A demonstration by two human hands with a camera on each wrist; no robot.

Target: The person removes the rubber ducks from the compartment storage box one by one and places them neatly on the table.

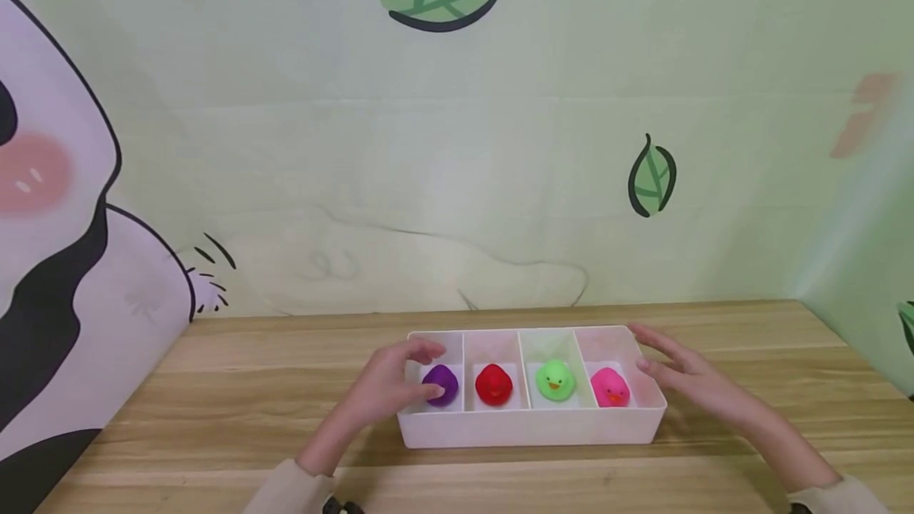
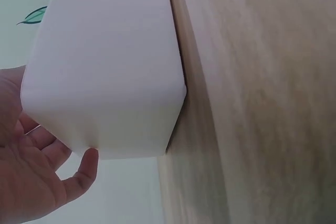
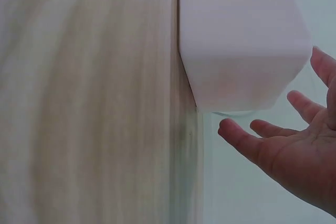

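Note:
A white four-compartment box [image 1: 528, 428] sits on the table in the head view, one small rubber duck per compartment. From left to right they are a purple duck [image 1: 444, 379], a red duck [image 1: 494, 385], a green duck [image 1: 555, 380] and a pink duck [image 1: 610, 388]. My left hand [image 1: 385, 383] reaches over the box's left end, thumb overlapping the purple duck; in the left wrist view its little finger [image 2: 88, 166] meets the end wall. My right hand [image 1: 689, 379] is spread beside the right end, thumb at the rim, other fingers apart from the wall.
The wooden table [image 1: 286, 387] runs back to a pale green cloth backdrop [image 1: 457, 149] printed with leaves. A printed panda figure [image 1: 57, 165] covers the backdrop's left side. Beige sleeves [image 1: 293, 489] show at both wrists.

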